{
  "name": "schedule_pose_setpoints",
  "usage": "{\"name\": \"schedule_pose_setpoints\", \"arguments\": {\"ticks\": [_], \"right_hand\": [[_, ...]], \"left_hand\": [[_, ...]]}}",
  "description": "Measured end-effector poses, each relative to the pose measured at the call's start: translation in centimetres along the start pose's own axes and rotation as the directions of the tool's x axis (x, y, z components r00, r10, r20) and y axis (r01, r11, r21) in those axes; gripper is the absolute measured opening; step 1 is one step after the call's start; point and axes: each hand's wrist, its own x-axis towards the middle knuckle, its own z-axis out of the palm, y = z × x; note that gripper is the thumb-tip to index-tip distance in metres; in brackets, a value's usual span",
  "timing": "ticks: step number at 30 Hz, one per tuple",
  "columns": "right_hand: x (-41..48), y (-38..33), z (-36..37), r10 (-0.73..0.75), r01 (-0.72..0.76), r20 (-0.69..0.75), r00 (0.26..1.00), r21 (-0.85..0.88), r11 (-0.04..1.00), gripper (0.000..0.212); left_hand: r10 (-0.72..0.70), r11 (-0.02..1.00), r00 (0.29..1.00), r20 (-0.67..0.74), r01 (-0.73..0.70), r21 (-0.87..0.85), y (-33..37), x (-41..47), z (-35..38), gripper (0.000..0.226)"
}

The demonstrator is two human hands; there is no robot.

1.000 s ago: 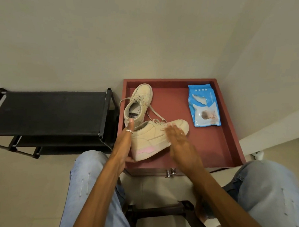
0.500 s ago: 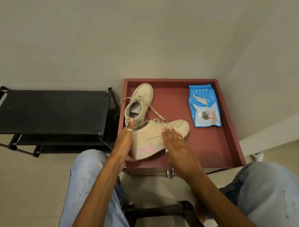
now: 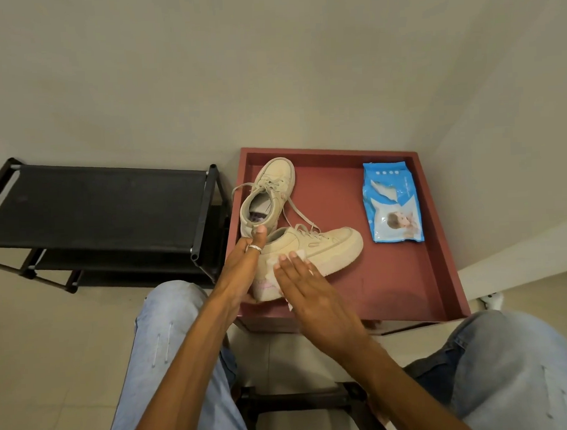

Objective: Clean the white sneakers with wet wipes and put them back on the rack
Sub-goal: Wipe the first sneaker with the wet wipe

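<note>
I face a plain beige wall [image 3: 269, 69] that meets a side wall [image 3: 514, 107] on my right. Pale floor tiles [image 3: 53, 338] lie below. A black rack [image 3: 96, 203] stands just beside a red tray-topped table [image 3: 338, 150].

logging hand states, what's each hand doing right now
Left hand: holding the heel of the near cream-white lace-up sneaker.
Right hand: open, flat fingers pressing a white wet wipe on it.

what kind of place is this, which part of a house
Likely a home entryway or hallway corner: a black shoe rack stands on a tiled floor, beside a low red tray-top table holding white sneakers and a wet wipes pack.
</note>
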Motion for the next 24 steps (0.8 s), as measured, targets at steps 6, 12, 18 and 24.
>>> {"name": "schedule_pose_setpoints", "arguments": {"ticks": [6,12,18,24], "right_hand": [[-0.8,4.3,-0.2,0.178,-0.179,-0.033,0.983,-0.044,0.983,0.067],[0.3,3.0,-0.6,0.225,-0.225,-0.046,0.973,-0.008,0.974,0.074],[-0.8,6.3,-1.0,0.426,-0.424,-0.048,0.903,0.052,0.904,0.073],[-0.4,2.8,-0.4,0.297,-0.297,-0.001,0.955,0.059,0.953,0.073]], "left_hand": [[0.019,0.999,0.999,-0.046,-0.017,0.041,-0.6,0.3,0.0,0.039],[0.089,0.995,0.996,-0.031,-0.088,0.044,-1.5,1.1,-0.1,0.034],[0.17,0.983,0.985,-0.024,-0.168,0.069,-2.0,1.6,-0.2,0.029],[0.29,0.947,0.957,0.006,-0.287,0.145,-2.3,2.0,-0.5,0.033]]}}
